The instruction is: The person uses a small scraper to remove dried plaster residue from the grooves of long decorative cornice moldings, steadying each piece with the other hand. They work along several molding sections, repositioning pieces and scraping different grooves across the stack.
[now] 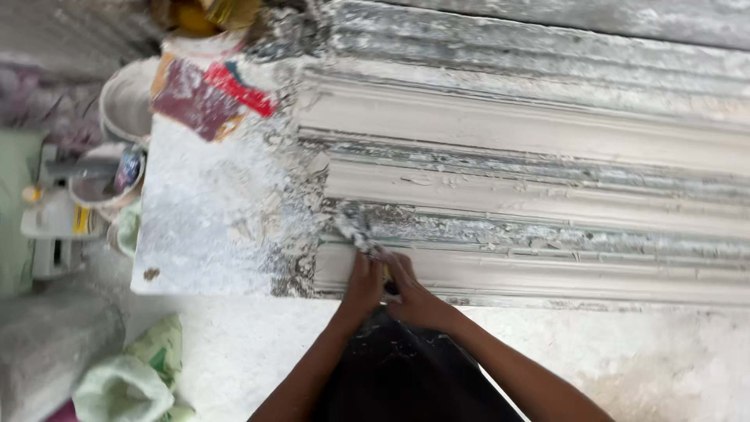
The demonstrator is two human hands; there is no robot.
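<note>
both forearms reach up from the bottom edge and meet at the near side of a long plaster moulding (pixel 531 195) that lies across a white, dust-caked table (pixel 203 234). the left hand (pixel 364 285) and the right hand (pixel 412 295) sit pressed together, fingers curled in a clenched grip around a small scraping tool (pixel 355 233) — its handle is hidden inside the fists, only a pale, plaster-coated end pokes out up and to the left, touching the nearest ridge of the moulding. wrists are bent slightly, knuckles facing the camera.

the moulding runs off to the right in parallel ridges and grooves, patchy grey and cream, with flakes and crumbs heaped at its left end. beyond the table's left side stand white buckets (pixel 125 101) and a red-and-maroon sheet (pixel 207 98) — on the dusty floor below, a pale green bag (pixel 133 375).
</note>
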